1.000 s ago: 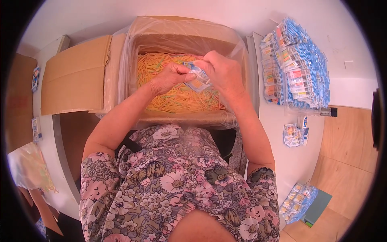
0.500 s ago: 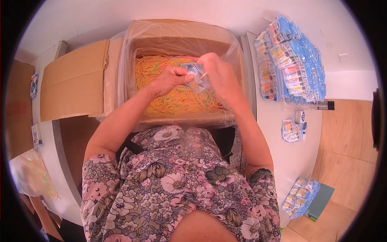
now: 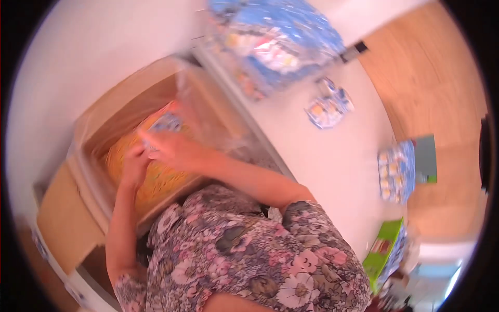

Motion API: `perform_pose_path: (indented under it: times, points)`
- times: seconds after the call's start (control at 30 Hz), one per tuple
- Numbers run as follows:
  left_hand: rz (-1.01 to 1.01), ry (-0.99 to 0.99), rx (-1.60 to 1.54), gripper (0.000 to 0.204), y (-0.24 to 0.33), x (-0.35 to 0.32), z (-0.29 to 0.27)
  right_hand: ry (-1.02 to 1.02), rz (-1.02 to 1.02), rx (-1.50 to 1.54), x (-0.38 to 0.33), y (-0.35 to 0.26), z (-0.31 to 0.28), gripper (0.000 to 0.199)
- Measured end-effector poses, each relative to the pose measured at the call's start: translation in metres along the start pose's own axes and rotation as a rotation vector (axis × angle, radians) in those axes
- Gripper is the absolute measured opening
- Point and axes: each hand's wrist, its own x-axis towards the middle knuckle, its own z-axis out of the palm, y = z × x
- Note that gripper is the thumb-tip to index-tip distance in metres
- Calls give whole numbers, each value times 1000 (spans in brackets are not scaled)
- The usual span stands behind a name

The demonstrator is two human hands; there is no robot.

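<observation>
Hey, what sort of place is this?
Probably a small packing workshop, judging by the open carton of loose yellowish sticks and the blue packets piled on the white table.

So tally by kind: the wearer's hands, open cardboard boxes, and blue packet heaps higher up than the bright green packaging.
Hands: 2 (left hand, right hand)
Open cardboard box: 1
Blue packet heaps: 3 (large heap, small heap, edge heap)
Total: 6
</observation>
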Motion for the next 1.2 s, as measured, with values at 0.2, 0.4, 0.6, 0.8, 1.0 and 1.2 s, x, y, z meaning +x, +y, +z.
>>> perform_pose_path:
  times: [0.2,0.4,0.6,0.8,1.0,1.2]
  points:
    - [156,-118,93,26,-5,1,6,156,248,123,-57,-13,-68,32]
    - [124,54,238,31,-7,-16,-9,717,603,174,-172,32,-219,28]
    - [-3,174,210,28,15,17,-2,555,604,-1179,-280,109,-337,41]
    - [185,-59,1188,30,14,61,-14,728,271,-997,-186,67,-253,28]
    - [157,340,1677,36,-45,120,2,314,135,-989,-151,19,-200,24]
    - [100,309,1367,37,-43,125,2,360,146,-899,-150,11,-194,20]
